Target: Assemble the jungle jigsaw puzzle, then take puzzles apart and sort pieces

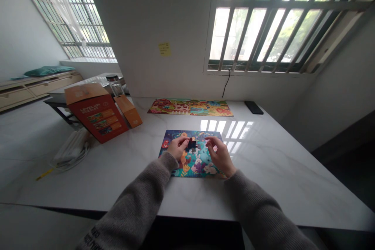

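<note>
A colourful jigsaw puzzle (197,168) with rabbits and other animals lies on the white table in front of me. My left hand (177,147) is over its left half, thumb and fingers pinched at the edge of a dark puzzle piece (191,146). Just below that piece, a pale jagged gap shows in the picture. Over the right half hovers my right hand (219,154), its fingers curled but apart, and I see nothing between them. Parts of the puzzle are hidden under both hands.
A finished long puzzle strip (190,107) lies at the wall, with a black phone (253,108) to its right. On the left stand an orange puzzle box (99,119), a glass bottle (115,86) and a white power strip with cable (72,148).
</note>
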Tool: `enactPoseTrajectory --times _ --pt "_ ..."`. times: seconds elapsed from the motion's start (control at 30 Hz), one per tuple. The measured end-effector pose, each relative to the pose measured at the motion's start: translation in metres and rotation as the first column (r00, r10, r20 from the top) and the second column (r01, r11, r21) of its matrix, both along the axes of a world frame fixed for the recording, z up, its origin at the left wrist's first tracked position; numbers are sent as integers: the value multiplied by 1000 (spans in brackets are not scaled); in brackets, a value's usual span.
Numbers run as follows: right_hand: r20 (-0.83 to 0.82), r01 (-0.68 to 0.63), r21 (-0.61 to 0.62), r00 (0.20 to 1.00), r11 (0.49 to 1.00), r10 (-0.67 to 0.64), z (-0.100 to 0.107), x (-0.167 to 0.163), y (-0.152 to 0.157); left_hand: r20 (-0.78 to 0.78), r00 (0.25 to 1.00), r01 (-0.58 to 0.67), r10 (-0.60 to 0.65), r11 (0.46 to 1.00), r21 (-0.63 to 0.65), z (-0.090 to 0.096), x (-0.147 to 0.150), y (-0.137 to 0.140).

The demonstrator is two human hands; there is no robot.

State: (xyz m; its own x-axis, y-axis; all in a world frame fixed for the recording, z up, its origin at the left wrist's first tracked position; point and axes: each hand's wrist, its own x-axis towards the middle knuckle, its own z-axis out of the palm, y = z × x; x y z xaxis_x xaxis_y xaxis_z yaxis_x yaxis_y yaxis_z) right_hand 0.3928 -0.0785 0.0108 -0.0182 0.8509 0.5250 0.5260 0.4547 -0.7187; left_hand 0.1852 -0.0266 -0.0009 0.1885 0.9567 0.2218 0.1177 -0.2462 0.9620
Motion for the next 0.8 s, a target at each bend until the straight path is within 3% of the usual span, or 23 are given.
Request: enactPoseTrajectory --times 0.3,0.47,0.67,0.8 --pt "-1 -13 16 1000 1000 13 -2 0 1 149 983 -89 106 989 -119 0 -4 4" --pt "15 -51 5 999 999 51 0 -1 0 113 990 -77 87 993 -90 -1 -4 5" --pt "95 -252 -28 963 967 254 0 -7 -5 70 996 62 -59 997 -37 3 -2 -3" --pt "143 -287 -18 947 958 287 -8 -9 -2 59 981 187 -185 982 -22 5 -1 -7"
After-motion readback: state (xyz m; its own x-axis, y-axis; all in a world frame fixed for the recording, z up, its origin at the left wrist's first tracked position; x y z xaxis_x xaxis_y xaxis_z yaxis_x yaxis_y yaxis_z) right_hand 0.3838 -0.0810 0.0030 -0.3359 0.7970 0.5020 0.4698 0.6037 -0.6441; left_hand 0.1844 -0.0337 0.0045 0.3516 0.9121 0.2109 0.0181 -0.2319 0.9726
